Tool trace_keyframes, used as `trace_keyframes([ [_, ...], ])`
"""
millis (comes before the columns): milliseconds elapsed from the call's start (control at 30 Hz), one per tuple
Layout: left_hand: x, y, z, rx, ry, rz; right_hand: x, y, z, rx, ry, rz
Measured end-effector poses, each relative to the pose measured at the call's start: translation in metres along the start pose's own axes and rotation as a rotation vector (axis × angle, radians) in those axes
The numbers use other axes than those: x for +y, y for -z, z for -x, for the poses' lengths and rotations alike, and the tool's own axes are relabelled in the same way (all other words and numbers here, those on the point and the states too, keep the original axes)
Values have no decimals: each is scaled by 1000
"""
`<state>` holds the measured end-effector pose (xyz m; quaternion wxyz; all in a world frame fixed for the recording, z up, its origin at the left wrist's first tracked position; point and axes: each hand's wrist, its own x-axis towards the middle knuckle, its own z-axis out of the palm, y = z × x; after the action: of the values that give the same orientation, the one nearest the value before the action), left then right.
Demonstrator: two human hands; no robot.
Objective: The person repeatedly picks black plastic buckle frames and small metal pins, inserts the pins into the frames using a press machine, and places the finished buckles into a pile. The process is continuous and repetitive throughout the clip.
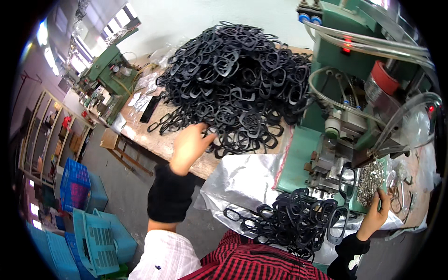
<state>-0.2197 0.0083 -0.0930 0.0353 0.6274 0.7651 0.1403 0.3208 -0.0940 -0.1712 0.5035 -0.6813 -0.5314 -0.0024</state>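
Note:
A big heap of black plastic loop frames (235, 79) covers the wooden bench (158, 140). My left hand (189, 145), in a black cuff, reaches into the near edge of that heap, fingers touching the loops; whether it grips one I cannot tell. My right hand (375, 212) sits at the lower right, its fingertips in a pile of small silver metal bits (369, 179), beside one black loop frame (344, 205) standing under the green press machine (345, 116). A smaller pile of black loops (291, 219) lies on a silver sheet (242, 179) over my lap.
Clear hoses and a red lamp (346, 45) sit on the machine. Another green machine (105, 63) stands at the far left of the bench. Blue plastic crates (74, 184) and baskets (100, 240) are on the floor at left, near a wooden stool (116, 144) and shelves (44, 135).

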Motion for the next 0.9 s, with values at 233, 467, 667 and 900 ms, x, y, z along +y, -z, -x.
trace_keyframes([
  [233, 55, -67, 23, 188, -61, -77, -86, 1, -15, -109, 1, -368],
  [467, 46, -101, -10, 117, -252, 99, -147, -56, -42, -190, -186, -862],
  [667, 82, -19, -82, 336, -483, -108, -152, -53, -44, -238, -260, -976],
  [900, 177, 44, 17, 405, -170, 1522, -185, -33, -39, -271, -386, -1071],
])
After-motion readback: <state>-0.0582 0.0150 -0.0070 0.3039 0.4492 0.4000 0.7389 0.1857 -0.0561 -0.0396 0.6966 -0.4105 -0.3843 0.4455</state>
